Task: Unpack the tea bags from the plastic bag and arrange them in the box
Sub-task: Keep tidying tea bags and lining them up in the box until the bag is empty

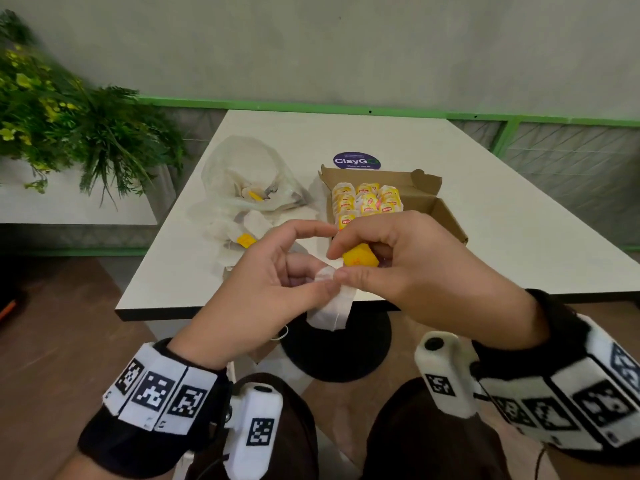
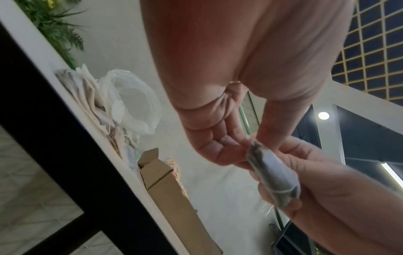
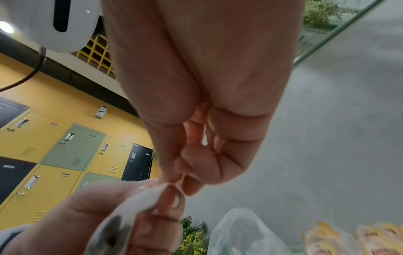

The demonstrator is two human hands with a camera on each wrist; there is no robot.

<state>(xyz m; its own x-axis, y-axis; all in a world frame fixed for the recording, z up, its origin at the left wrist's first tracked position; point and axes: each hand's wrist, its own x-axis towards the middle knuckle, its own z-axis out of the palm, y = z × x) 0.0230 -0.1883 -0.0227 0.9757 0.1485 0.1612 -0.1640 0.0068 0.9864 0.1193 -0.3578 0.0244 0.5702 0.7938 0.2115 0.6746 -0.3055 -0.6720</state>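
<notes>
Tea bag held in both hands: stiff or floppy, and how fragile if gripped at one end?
Probably floppy: the tea bag sags below the pinch of the left hand and right hand. Likely light, since fingertips alone hold it. The thin paper looks tearable, and the yellow tag on its string may swing or snag.

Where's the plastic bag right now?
In the head view the plastic bag lies on the table's left side, beside the cardboard box.

white table (image 1: 485,188) by grey wall (image 1: 346,46) (green-trimmed), yellow lockers (image 3: 43,138).
</notes>
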